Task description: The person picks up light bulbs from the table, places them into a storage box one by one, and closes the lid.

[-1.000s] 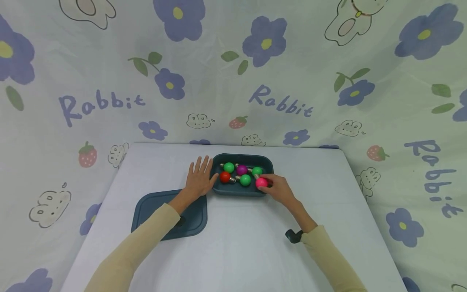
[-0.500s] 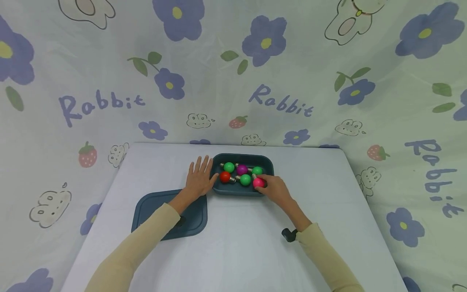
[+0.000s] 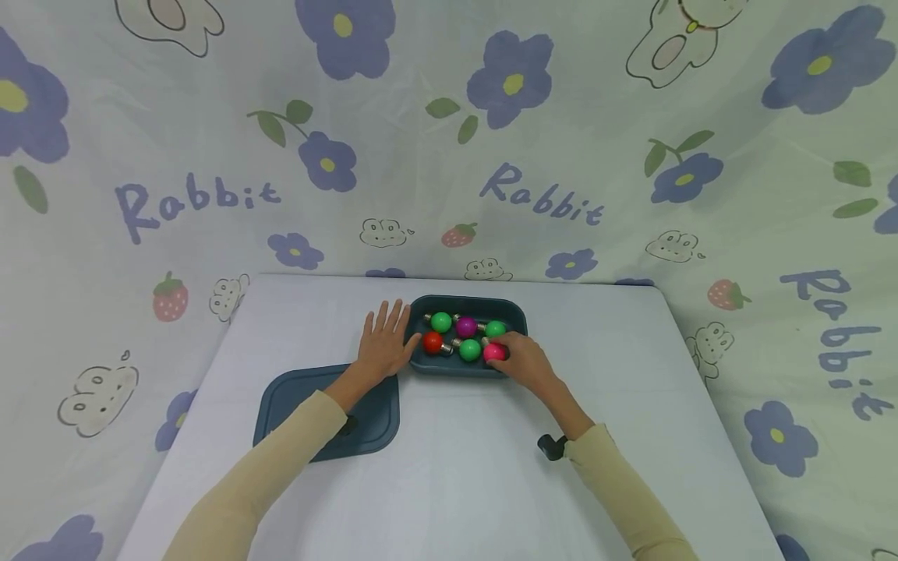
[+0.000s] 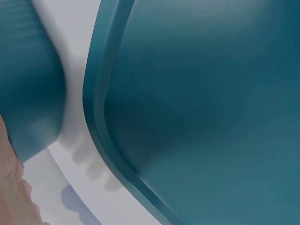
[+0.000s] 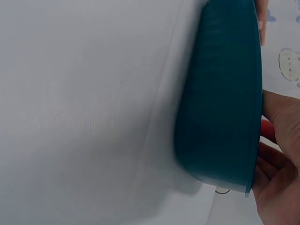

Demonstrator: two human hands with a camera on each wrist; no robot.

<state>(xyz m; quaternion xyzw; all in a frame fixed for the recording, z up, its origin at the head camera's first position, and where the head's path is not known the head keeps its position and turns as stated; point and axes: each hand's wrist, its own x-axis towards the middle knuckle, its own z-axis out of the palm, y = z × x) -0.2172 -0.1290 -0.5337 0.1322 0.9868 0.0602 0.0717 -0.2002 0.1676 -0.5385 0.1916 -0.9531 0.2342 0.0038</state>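
Note:
In the head view a dark teal tub (image 3: pixel 449 370) holds several small coloured light bulbs. My right hand (image 3: pixel 529 361) reaches over its right end and holds a pink bulb (image 3: pixel 493 353), base up, between thumb and fingers. Beside that lies a green bulb (image 3: pixel 469 351); a red bulb (image 3: pixel 432 342), a purple bulb (image 3: pixel 466 327) and other green ones fill the rest. My left hand (image 3: pixel 382 348) lies against the tub's left side with fingers straight. The right wrist view shows the tub's outer wall (image 5: pixel 220 103), which hides most of the bulb.
A flat teal lid (image 3: pixel 295 397) lies on the white table (image 3: pixel 456 475) to the left, partly under my left forearm. Its edge (image 4: pixel 101 112) shows large in the left wrist view. A patterned cloth (image 3: pixel 421 156) hangs behind the table.
My right hand has moved a little left with the pink bulb, bringing it beside the front green bulb. That green bulb has shifted slightly toward me. The left hand has stayed put.

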